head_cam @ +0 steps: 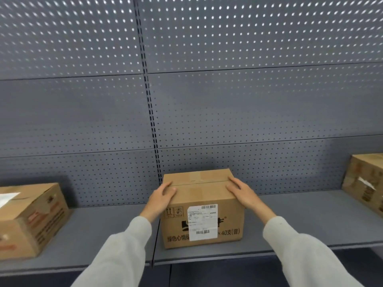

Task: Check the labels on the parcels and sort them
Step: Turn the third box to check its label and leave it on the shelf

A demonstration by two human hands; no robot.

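Note:
A brown cardboard parcel (pixel 199 191) stands on the grey shelf (pixel 300 220) in the middle of the view. A white shipping label (pixel 202 222) with barcodes is stuck on its front face, over black printed text. My left hand (pixel 162 195) grips the parcel's upper left edge, fingers curled onto the taped top. My right hand (pixel 243 193) lies flat on the upper right edge. Both sleeves are light grey.
A second cardboard box (pixel 33 216) with a white sheet on top sits at the left end of the shelf. A third box (pixel 364 183) stands at the far right. Behind them rises a grey perforated back panel (pixel 248 112). Bare shelf lies between the boxes.

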